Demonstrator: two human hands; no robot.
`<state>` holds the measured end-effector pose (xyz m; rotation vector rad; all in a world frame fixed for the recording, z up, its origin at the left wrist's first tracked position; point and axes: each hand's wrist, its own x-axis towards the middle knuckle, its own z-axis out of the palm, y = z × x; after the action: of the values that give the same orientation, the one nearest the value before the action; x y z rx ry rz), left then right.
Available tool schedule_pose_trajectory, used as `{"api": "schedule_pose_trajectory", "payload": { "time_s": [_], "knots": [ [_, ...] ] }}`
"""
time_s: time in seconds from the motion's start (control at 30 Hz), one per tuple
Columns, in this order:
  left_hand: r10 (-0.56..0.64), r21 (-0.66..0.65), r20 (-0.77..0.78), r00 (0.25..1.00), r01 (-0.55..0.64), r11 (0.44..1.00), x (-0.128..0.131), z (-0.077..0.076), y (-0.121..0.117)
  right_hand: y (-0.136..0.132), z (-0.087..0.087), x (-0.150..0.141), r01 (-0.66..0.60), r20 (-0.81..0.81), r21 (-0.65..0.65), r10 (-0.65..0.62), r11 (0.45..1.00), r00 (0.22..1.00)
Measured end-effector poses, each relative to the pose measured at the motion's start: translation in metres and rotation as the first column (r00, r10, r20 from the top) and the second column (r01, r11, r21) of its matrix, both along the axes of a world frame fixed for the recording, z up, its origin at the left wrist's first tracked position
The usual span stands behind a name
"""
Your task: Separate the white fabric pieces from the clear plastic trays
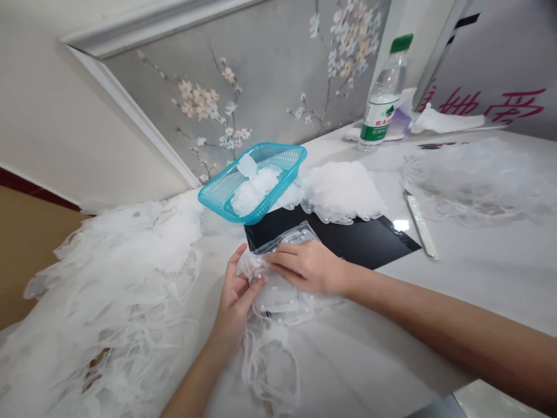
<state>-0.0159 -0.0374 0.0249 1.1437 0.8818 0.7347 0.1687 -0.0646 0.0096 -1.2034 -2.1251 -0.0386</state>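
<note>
A piece of sheer white beaded fabric (pixel 278 293) lies at the front of the table, dotted with small pearl-like beads. My left hand (pixel 235 296) pinches its left edge between thumb and fingers. From the right, my right hand (pixel 311 267) reaches over the fabric with its fingers pressed together on the upper part. A clear, stiff-looking layer (pixel 304 233) with white dots shows just beyond my right fingers; I cannot tell whether it is part of the same piece. Below, a loose strip of the white mesh (pixel 274 366) hangs toward me. Under the work lies a black sheet (pixel 369 244).
A blue plastic basket (pixel 298 154) holds white pieces. Beside it sits a stack of white beaded pieces (pixel 342 188). White mesh (pixel 130 278) heaps at left, and more mesh (pixel 474 174) lies at right near a pale-handled knife (pixel 422 226). A water bottle (pixel 383 98) stands behind.
</note>
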Motion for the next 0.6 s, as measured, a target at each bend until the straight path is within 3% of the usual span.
{"api": "schedule_pose_trajectory", "payload": {
  "time_s": [0.13,0.3,0.37,0.43,0.53,0.6],
  "knots": [
    [-0.093,0.103,-0.086,0.992,0.102,0.989,-0.003,0.003,0.000,0.001,-0.006,-0.007,0.110,-0.038,0.099,-0.107,0.989,0.994],
    [-0.219,0.131,-0.212,0.952,0.250,0.959,-0.008,0.006,0.005,0.007,0.002,0.000,0.304,-0.297,0.052,-0.276,0.951,0.914],
    [-0.236,0.159,-0.269,0.934,0.285,0.945,-0.009,0.007,0.006,0.015,0.005,0.016,0.442,-0.415,0.026,-0.393,0.897,0.821],
    [-0.232,0.175,-0.303,0.924,0.293,0.940,-0.008,0.008,0.007,0.025,0.006,0.039,0.600,-0.538,-0.016,-0.512,0.800,0.669],
    [-0.235,0.148,-0.299,0.925,0.289,0.946,-0.007,0.007,0.010,0.037,0.005,0.079,0.724,-0.662,-0.091,-0.585,0.684,0.469],
    [-0.242,0.123,-0.294,0.925,0.287,0.950,-0.009,0.004,0.013,0.039,0.005,0.106,0.771,-0.702,-0.112,-0.599,0.627,0.386]
  ]
}}
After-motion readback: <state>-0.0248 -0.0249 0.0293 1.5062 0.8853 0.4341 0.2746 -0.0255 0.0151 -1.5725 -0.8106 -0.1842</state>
